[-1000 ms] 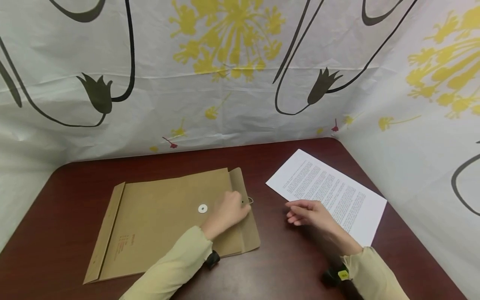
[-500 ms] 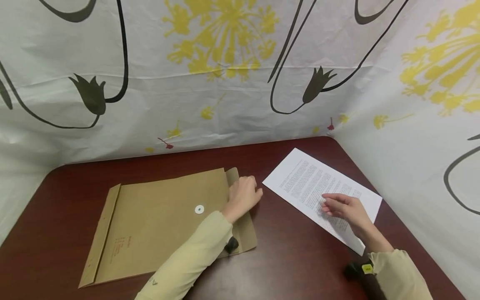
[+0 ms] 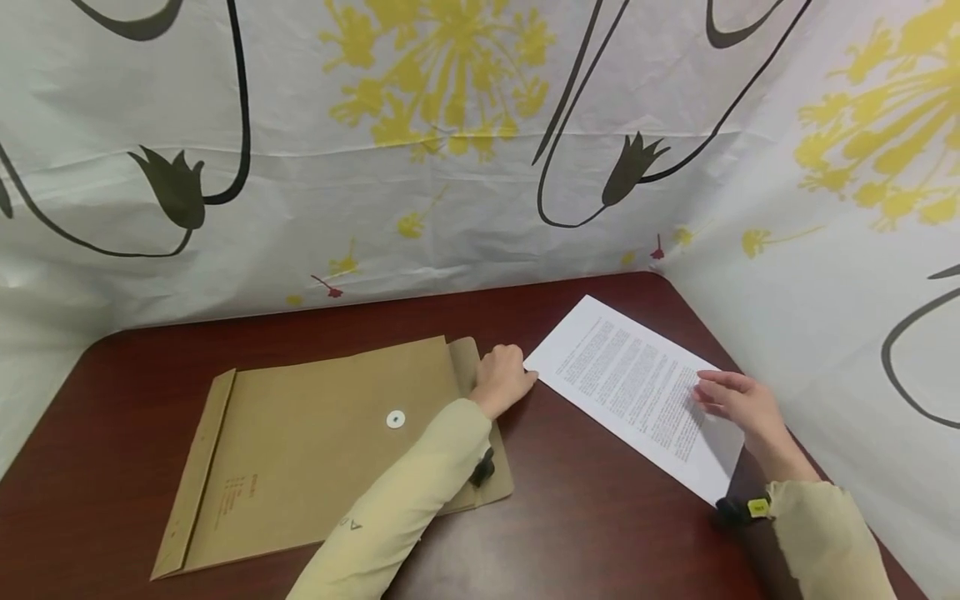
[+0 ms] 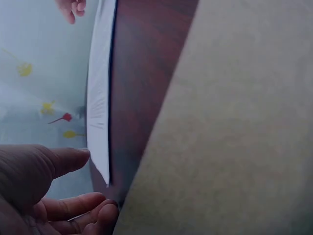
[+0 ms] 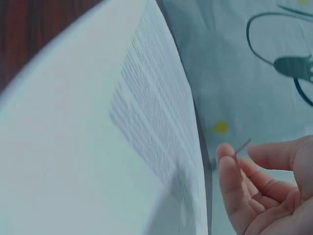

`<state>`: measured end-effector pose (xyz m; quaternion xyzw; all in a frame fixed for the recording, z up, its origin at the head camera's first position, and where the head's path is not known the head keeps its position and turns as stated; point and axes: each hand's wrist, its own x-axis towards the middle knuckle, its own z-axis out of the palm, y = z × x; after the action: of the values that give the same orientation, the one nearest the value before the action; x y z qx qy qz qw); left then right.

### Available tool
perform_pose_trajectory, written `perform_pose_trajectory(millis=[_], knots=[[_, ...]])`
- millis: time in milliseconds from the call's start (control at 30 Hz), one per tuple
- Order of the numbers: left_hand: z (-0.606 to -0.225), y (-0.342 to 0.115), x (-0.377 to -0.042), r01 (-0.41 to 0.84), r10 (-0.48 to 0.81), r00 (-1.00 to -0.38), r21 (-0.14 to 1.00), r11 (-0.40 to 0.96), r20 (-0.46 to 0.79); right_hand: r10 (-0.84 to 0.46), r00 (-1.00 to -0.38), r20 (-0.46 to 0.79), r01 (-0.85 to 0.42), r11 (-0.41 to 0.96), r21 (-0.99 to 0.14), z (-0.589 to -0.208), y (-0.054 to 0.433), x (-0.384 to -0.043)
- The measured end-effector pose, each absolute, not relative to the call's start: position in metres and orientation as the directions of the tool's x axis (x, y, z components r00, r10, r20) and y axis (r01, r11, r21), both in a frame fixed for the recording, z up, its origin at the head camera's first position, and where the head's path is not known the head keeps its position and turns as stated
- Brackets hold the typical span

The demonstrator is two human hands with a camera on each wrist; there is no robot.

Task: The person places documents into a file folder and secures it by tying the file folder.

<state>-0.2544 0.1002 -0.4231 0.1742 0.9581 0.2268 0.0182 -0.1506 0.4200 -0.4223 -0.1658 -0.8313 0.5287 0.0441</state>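
A stack of white printed paper lies aslant on the right half of the table. My left hand is at its left corner, beyond the envelope's flap. In the left wrist view the thumb and the curved fingers stand apart near that corner, with nothing gripped. Over the paper's right part hovers my right hand, its fingers loosely bent and holding nothing; its shadow falls on the sheet in the right wrist view. A brown paper envelope with a white button lies flat at left, partly under my left forearm.
The dark red-brown table shows between envelope and paper and along the front. A white flower-patterned sheet hangs as a wall behind the table and down its right side.
My left hand has moved right, off the envelope's flap to the paper's corner. My right hand has gone from the bare table left of the paper to above its right part.
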Motion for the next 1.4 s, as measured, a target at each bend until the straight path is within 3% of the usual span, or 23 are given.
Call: perform_pose_trajectory(millis=[167,333,533,700,1167,1400], knots=[[-0.425,0.105,-0.257,0.315,0.322,-0.945,0.419,0.852,0.055,0.373,-0.926,-0.054,0.252,0.506,-0.825,-0.425,0.435,-0.151],[-0.427,0.110,-0.258,0.262,0.277,-0.961,0.398,0.879,0.021,0.415,-0.910,-0.011,0.324,0.693,-0.644,-0.431,0.445,-0.151],[-0.432,0.115,-0.258,0.217,0.231,-0.973,0.370,0.903,0.006,0.333,-0.943,-0.007,0.303,0.851,-0.429,-0.430,0.459,-0.159],[-0.434,0.118,-0.259,0.183,0.203,-0.979,0.374,0.909,-0.015,0.279,-0.960,-0.034,0.274,0.899,-0.342,-0.427,0.468,-0.166],[-0.432,0.124,-0.260,0.129,0.152,-0.988,0.369,0.921,-0.036,0.262,-0.960,-0.096,0.279,0.909,-0.310,-0.414,0.463,-0.169],[-0.431,0.121,-0.260,0.118,0.158,-0.986,0.450,0.885,-0.052,0.247,-0.964,-0.097,0.265,0.911,-0.315,-0.416,0.468,-0.168]])
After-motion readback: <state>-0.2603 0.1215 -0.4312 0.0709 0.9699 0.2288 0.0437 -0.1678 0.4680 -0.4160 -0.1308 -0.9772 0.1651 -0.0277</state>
